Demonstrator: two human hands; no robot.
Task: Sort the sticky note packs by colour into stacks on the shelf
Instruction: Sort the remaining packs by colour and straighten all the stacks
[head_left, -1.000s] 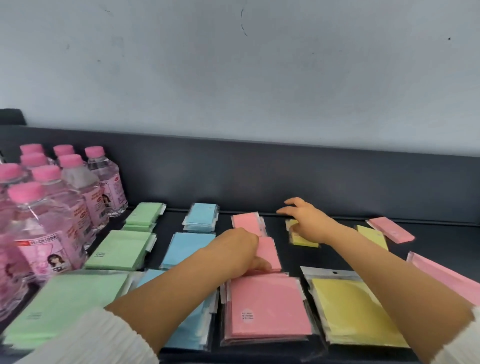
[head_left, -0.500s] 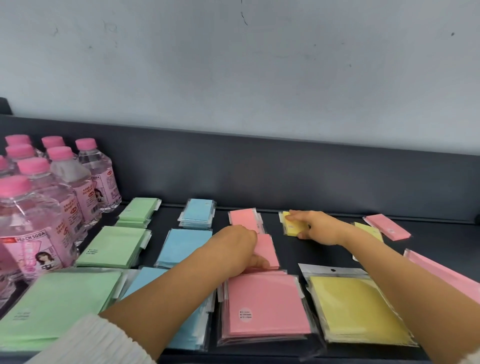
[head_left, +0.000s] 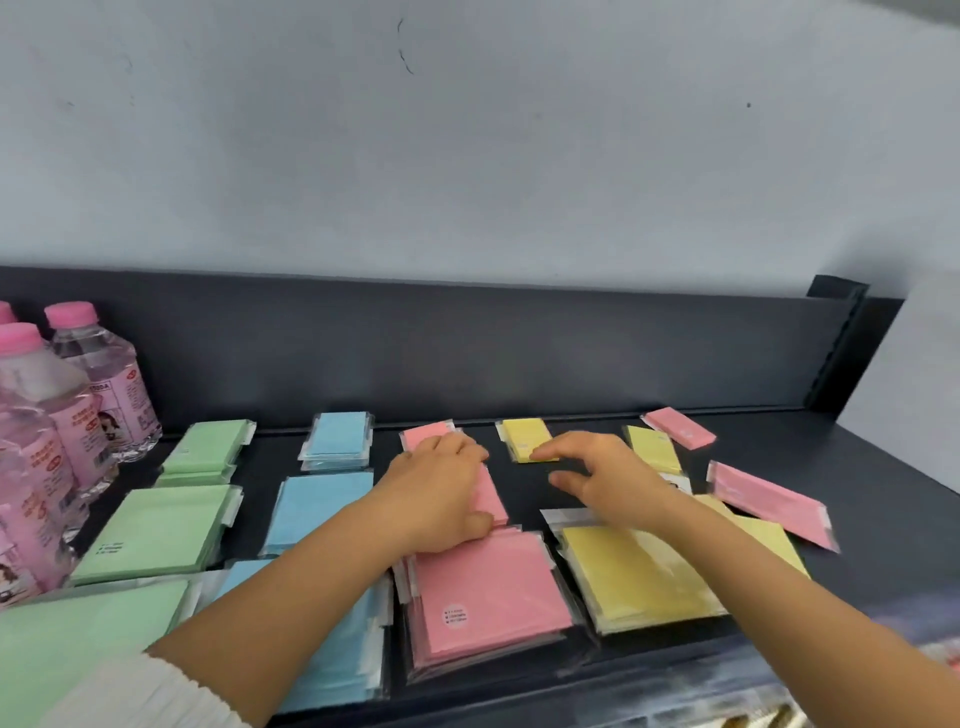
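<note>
Several pink-capped bottles at far left, beside green packs.

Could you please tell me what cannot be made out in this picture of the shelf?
Head view:
- Middle pink pack: mostly under the left hand, so its grip is unclear.
- Bottles: cut off by the left edge.
- Sticker on the large pink pack: print too small.
- Items at the lower right corner: motion-blurred.

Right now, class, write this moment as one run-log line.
left hand: grips middle pink pack | right hand: open, near small yellow pack | loose pink pack: far right, unsorted
</note>
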